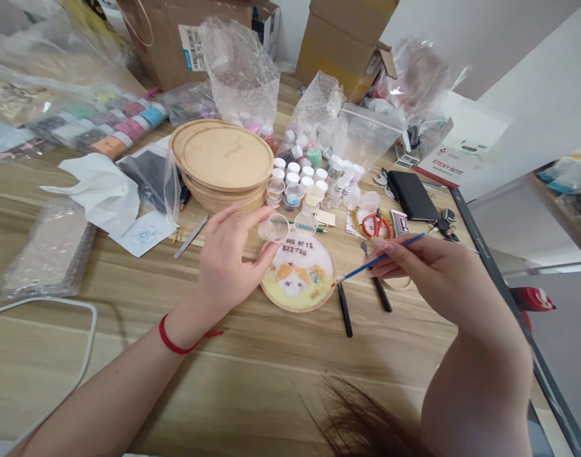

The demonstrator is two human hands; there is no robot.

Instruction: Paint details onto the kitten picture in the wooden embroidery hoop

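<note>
My left hand (pixel 231 254) pinches a small clear plastic cup (pixel 277 227), tipped on its side, between thumb and fingers. Below the cup lies a round wood-rimmed picture (pixel 295 293) of an orange and white kitten, with dark lettering across its top. In my right hand (pixel 421 260) is a thin blue paintbrush (pixel 383 257), its tip down by the picture's right edge; whether it touches cannot be made out. Another clear cup (pixel 306 223) stands behind the picture. Two black-handled tools, one (pixel 345 311) beside the picture and another (pixel 380 293) under my right hand, lie on the table.
Stacked round wooden plates (pixel 224 155) stand behind my left hand. Several white-capped jars (pixel 307 178) crowd the middle. Red-handled scissors (pixel 377 223) and a black notebook (pixel 411 195) lie at right. Tweezers (pixel 191 236), white tissue (pixel 97 190) and a bubble-wrapped pack (pixel 47 251) are at left.
</note>
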